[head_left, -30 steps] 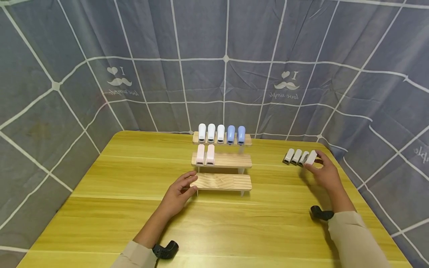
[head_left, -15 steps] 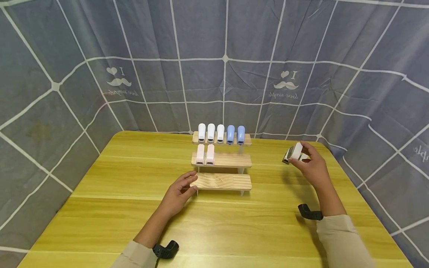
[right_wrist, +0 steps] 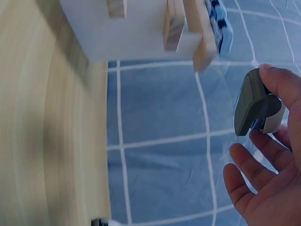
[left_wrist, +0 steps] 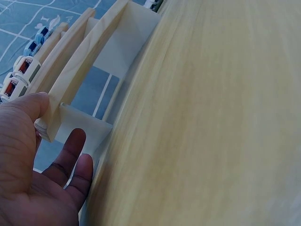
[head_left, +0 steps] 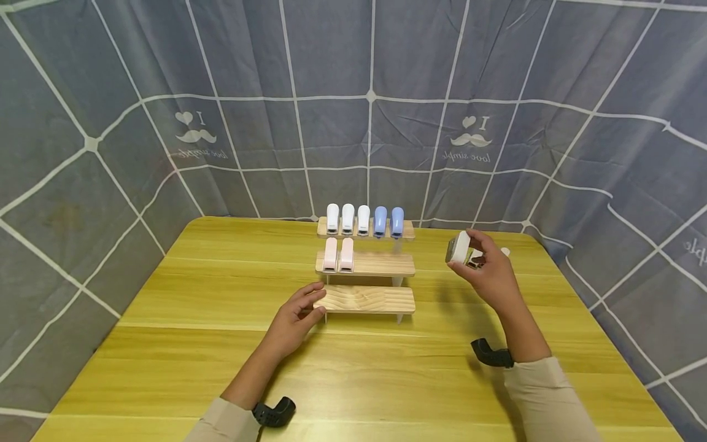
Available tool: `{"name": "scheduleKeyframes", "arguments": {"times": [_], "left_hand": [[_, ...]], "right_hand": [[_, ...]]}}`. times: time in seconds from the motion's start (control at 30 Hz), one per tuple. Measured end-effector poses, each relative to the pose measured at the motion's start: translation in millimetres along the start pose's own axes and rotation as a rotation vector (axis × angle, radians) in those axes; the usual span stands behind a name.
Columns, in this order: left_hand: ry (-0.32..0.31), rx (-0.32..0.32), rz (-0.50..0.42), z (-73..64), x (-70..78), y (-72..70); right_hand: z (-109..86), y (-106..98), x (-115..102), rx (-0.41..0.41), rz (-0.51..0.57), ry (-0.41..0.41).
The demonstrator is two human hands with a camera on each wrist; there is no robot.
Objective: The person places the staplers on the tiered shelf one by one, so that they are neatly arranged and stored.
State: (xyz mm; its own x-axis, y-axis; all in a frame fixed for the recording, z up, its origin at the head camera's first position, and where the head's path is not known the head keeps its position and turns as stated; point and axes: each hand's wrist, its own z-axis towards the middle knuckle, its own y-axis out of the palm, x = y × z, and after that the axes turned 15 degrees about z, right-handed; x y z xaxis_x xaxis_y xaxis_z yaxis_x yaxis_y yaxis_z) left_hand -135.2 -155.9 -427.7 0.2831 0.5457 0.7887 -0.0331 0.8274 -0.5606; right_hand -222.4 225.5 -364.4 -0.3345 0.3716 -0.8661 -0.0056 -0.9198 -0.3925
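Observation:
My right hand (head_left: 488,273) pinches a small white stapler (head_left: 461,247) between thumb and fingers, held above the table to the right of a three-tier wooden display rack (head_left: 367,301). In the right wrist view the stapler's dark grey base (right_wrist: 248,104) faces outward. My left hand (head_left: 289,322) grips the left end of the rack's lowest shelf, its thumb (left_wrist: 33,106) against the board and two fingers spread below. On the top tier stand white staplers (head_left: 348,218) and two blue staplers (head_left: 396,221). Two pink staplers (head_left: 346,255) sit left on the middle tier.
Behind the right hand, other pale staplers (head_left: 505,251) lie on the wooden table (head_left: 386,374), mostly hidden. A grey curtain (head_left: 331,129) with white lines hangs around the table's back and sides.
My right hand has lifted the white stapler from the row at the right and carried it leftward, tilting it on the way. The left hand stays on the rack.

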Motion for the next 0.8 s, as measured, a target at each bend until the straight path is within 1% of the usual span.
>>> {"name": "scheduleKeyframes", "arguments": {"times": [0.33,0.5,0.8], "left_hand": [[-0.003,-0.006,0.006,-0.3,-0.4,-0.4],[0.002,-0.007,-0.003,-0.3,-0.3,-0.7],[-0.013,-0.010,0.001,-0.7,0.6,-0.7]], "right_hand": [[0.4,28,-13,-0.046,0.080,-0.074],[0.0,43,-18,-0.070,0.109,-0.087],[-0.1,72,-28,-0.130,0.075,-0.134]]}}
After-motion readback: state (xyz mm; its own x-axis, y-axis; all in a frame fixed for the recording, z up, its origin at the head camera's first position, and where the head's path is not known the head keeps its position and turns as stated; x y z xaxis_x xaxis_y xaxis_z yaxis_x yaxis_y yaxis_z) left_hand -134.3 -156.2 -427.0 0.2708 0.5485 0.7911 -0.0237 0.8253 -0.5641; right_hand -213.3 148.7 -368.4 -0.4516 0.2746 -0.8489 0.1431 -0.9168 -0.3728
